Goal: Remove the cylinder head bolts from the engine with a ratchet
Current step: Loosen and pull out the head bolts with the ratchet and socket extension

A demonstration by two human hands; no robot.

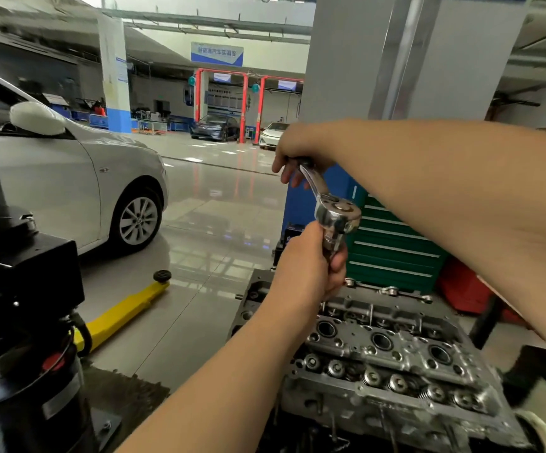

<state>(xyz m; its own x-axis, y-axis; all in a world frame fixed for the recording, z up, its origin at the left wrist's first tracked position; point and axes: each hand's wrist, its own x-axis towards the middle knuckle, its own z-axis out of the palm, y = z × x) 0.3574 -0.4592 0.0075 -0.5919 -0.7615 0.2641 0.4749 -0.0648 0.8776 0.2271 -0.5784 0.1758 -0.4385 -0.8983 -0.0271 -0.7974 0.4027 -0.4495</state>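
Ratchet (337, 210) up high above the far end of the cylinder head (386, 358), which sits low and near. Right hand (301, 152) wraps the handle's far end, fingers curled round it. Left hand (310, 269) clamps the extension just under the ratchet's head, fist tight.

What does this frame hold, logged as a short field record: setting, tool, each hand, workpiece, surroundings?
setting: car workshop
tool: ratchet, raised above the engine
right hand: grips the ratchet handle end
left hand: wraps the socket or extension below the ratchet head
workpiece: cylinder head, valve springs exposed
bolt contact: hidden by the left hand
surroundings: silver car, green tool cabinet, yellow lift arm
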